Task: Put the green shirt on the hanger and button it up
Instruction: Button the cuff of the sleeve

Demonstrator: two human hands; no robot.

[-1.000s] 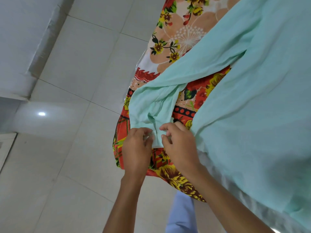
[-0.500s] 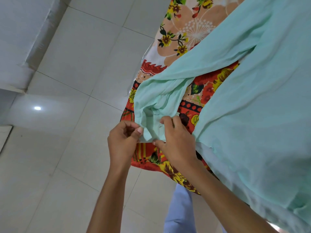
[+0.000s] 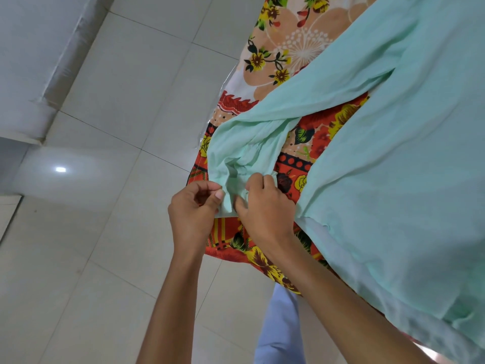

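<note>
The pale green shirt [image 3: 393, 158] is spread over a floral cloth, filling the right of the view. One sleeve [image 3: 262, 143] runs down-left from it and ends in a cuff [image 3: 231, 190] at the cloth's edge. My left hand [image 3: 193, 214] pinches the cuff's left flap between thumb and fingers. My right hand [image 3: 265, 208] grips the cuff's right flap, fingers curled over the fabric. The two hands nearly touch. No hanger is in view, and the cuff's button is hidden by my fingers.
An orange, red and yellow floral cloth [image 3: 288, 48] covers the surface under the shirt and hangs over its edge. White floor tiles [image 3: 105, 232] fill the left. A pale blue trouser leg [image 3: 280, 327] shows below. A white ledge [image 3: 39, 74] runs at upper left.
The view has drifted, so the cuff and both hands sit slightly right and higher. My hands have shifted their hold along the cuff and stay on its two flaps.
</note>
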